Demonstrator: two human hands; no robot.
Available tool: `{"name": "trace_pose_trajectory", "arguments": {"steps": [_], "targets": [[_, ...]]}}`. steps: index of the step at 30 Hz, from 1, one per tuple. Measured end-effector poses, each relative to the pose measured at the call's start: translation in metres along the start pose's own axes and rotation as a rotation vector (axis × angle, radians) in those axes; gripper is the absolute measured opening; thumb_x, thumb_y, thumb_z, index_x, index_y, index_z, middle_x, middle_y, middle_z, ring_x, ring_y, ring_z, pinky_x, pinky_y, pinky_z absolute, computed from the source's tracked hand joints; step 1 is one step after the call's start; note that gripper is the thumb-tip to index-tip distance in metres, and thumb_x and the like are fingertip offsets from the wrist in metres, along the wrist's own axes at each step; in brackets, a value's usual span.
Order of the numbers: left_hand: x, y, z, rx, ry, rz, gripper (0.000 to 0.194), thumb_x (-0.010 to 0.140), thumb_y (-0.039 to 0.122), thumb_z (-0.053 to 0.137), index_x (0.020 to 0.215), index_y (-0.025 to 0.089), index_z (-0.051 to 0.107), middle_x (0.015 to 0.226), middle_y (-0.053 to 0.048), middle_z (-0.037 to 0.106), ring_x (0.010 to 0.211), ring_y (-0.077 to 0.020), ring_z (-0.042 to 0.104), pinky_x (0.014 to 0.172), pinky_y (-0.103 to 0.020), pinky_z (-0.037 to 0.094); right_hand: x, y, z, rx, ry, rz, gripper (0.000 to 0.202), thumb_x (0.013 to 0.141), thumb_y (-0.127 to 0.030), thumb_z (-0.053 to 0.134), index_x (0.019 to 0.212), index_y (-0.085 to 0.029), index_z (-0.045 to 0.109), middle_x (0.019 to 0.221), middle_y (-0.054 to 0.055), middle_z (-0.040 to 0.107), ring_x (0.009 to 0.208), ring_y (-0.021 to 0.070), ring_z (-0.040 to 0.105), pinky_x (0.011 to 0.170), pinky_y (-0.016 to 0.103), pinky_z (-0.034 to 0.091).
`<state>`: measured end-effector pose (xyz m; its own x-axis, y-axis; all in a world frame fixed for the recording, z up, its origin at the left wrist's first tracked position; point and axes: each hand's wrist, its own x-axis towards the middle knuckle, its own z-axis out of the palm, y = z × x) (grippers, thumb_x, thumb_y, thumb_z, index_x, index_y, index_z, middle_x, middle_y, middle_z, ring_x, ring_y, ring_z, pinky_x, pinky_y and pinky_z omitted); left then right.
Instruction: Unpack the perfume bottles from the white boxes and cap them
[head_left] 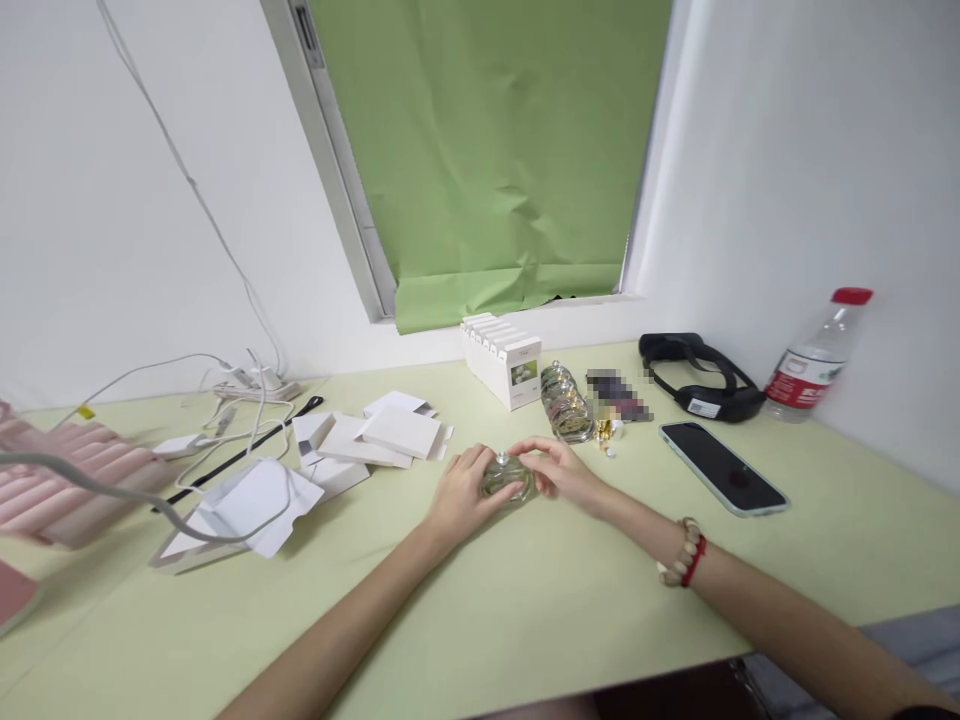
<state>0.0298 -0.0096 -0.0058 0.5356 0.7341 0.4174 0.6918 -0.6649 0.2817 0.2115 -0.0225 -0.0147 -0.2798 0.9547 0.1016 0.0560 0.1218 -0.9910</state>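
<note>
A rounded glass bottle (507,479) with a small clear and silvery top is on the table between my hands. My left hand (466,492) wraps round its left side, thumb across the front. From the right, my right hand (559,470) has its fingers bent at the bottle's top and right edge; whether they pinch anything small cannot be made out. Behind them, a row of similar glass bottles (568,408) stands beside a row of white boxes (517,372). Small gold and white pieces (606,431) lie near the bottles' front end.
Flattened white cartons (397,430) and cables lie on the left, near a pink padded item (82,480). On the right are a phone (724,468), a black headset strap (701,380) and a water bottle (814,365). A green sheet covers the window.
</note>
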Motion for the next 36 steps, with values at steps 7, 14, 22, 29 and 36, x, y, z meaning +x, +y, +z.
{"name": "trace_pose_trajectory", "arguments": {"steps": [7,14,22,29,36], "targets": [[0.004,-0.013,0.006,-0.035,-0.026,-0.1,0.034,0.08,0.052,0.048,0.091,0.02,0.047,0.088,-0.003,0.057,0.088,-0.0205,0.053,0.076,-0.034,0.041,-0.004,-0.001,0.001,-0.478,0.104,-0.12,0.032,0.09,-0.041,0.032,0.095,-0.02,0.055,0.088,0.001,0.058,0.053,0.0072,0.053,0.057,0.024,0.041],[0.002,-0.025,0.004,-0.027,-0.099,-0.06,0.049,0.078,0.057,0.047,0.114,0.022,0.045,0.113,-0.006,0.054,0.106,-0.0236,0.049,0.091,-0.04,0.038,-0.009,0.003,-0.002,-1.083,0.252,-0.23,0.02,0.084,-0.024,0.045,0.1,-0.019,0.057,0.099,0.007,0.058,0.097,0.0207,0.051,0.088,0.037,0.034],[0.001,-0.025,0.002,-0.008,-0.128,-0.042,0.05,0.081,0.056,0.043,0.117,0.021,0.043,0.115,-0.007,0.054,0.107,-0.024,0.048,0.094,-0.041,0.036,-0.016,-0.003,0.009,-1.268,0.295,-0.107,0.021,0.081,-0.023,0.048,0.1,-0.017,0.055,0.099,0.012,0.057,0.099,0.0242,0.049,0.085,0.039,0.036],[0.001,-0.026,0.003,0.003,-0.119,-0.051,0.052,0.079,0.057,0.044,0.118,0.022,0.043,0.116,-0.007,0.054,0.108,-0.0246,0.048,0.093,-0.041,0.036,-0.017,-0.009,0.009,-1.356,0.35,0.031,0.023,0.081,-0.031,0.049,0.095,-0.015,0.057,0.099,0.016,0.057,0.097,0.0304,0.048,0.089,0.056,0.026],[0.002,-0.026,0.003,0.0,-0.145,-0.048,0.051,0.08,0.057,0.042,0.117,0.021,0.044,0.115,-0.007,0.054,0.108,-0.0247,0.048,0.094,-0.042,0.035,-0.014,-0.004,-0.003,-1.37,0.456,0.115,0.026,0.08,-0.032,0.049,0.094,-0.012,0.057,0.103,0.02,0.054,0.097,0.0323,0.047,0.077,0.053,0.036]]}}
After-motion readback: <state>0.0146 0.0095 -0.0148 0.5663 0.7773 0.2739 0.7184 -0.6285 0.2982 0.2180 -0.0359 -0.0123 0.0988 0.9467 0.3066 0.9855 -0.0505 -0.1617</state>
